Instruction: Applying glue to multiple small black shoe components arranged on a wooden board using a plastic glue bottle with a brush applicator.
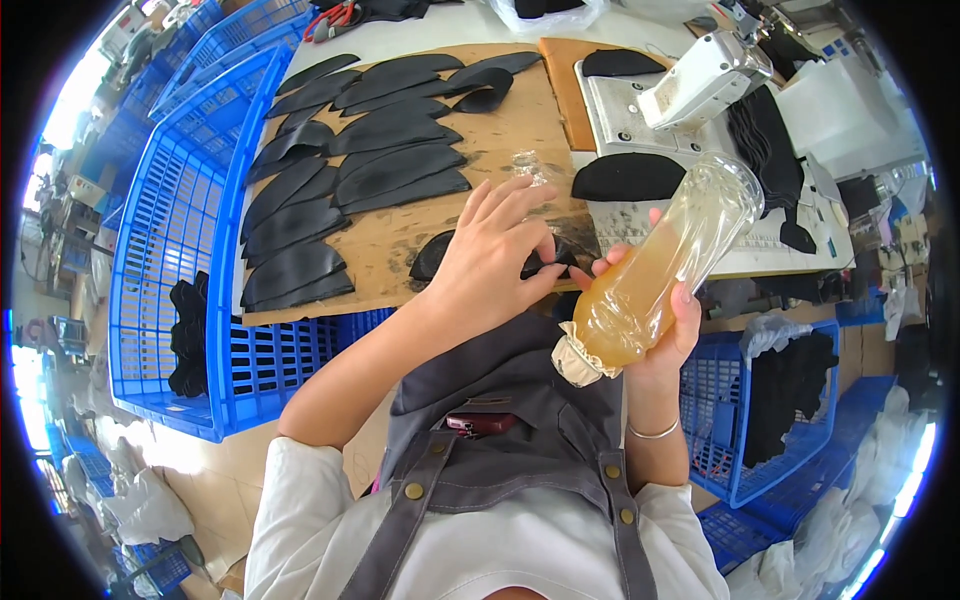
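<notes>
Amber-filled bottle [650, 285], one, clasped in right hand [672, 342]; left hand [500, 245] at one black piece [430, 257], cannot tell whether pinching

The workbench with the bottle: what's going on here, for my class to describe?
A person's right hand holds a clear bottle of yellowish liquid, tilted, its cloth-covered end toward the lower left. Their left hand is over a black piece at the board's near edge; whether it pinches it is unclear. Other black pieces overlap in rows, left of a white sewing machine.
</notes>
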`<state>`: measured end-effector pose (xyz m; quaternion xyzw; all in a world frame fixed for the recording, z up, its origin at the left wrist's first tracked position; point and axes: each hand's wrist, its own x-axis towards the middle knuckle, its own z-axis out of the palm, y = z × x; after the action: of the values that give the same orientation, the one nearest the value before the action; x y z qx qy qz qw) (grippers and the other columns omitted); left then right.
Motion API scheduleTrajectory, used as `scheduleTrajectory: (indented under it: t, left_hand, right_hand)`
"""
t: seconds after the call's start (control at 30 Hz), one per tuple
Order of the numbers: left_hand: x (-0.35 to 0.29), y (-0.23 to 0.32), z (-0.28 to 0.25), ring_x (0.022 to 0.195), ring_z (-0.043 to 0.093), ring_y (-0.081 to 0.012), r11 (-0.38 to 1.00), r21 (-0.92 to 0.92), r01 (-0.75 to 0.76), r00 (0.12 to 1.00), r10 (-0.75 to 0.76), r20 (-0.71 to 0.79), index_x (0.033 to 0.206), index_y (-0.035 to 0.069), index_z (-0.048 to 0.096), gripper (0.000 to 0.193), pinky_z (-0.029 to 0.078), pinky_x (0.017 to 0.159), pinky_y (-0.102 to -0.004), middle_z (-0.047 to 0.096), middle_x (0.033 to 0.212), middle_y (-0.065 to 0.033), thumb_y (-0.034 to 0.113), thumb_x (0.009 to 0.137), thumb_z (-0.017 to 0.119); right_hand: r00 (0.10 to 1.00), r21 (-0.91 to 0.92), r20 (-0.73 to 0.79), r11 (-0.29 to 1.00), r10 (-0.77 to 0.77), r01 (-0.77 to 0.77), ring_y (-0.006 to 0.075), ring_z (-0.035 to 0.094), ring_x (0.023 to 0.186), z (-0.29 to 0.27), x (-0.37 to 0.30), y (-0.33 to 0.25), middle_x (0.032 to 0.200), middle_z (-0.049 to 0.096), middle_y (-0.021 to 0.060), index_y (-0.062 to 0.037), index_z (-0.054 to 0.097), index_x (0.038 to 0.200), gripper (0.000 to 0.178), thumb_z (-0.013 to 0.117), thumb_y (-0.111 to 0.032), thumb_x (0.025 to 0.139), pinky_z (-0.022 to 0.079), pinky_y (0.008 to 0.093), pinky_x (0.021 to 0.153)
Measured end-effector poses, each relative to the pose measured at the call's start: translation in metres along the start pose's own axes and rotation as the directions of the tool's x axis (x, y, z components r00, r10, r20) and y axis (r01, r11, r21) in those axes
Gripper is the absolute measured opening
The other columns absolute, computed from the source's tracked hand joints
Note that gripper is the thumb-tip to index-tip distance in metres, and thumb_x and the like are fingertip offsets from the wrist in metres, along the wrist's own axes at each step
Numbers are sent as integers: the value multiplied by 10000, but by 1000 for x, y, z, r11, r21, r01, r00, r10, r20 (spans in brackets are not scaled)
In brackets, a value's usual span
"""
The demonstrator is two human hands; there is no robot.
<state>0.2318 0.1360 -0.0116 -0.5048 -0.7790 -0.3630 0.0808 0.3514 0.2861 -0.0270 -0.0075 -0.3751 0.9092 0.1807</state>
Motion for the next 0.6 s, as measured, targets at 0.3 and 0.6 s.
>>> scheduleTrajectory:
  t: [0.3, 0.6]
  left_hand:
    - [-4, -4, -19, 1174, 461, -317, 994, -100, 32, 990, -45, -137, 724, 43, 545, 145, 325, 1001, -416, 550, 1196, -119, 59, 698, 687]
    - [-19, -17, -135, 1004, 575, -205, 978, -100, 182, 827, -207, -523, 693, 33, 550, 132, 409, 898, -319, 611, 1122, -123, 64, 730, 673]
  right_hand:
    - [1000, -77, -2, 997, 8, -8, 259, 563, 971, 15, 5, 6, 1028, 538, 147, -111, 197, 1417, 741, 500, -432, 822, 417, 528, 931]
    - [999, -86, 37, 996, 15, -11, 242, 554, 976, 11, 7, 3, 1043, 531, 135, -105, 195, 1417, 736, 491, -433, 828, 410, 518, 944]
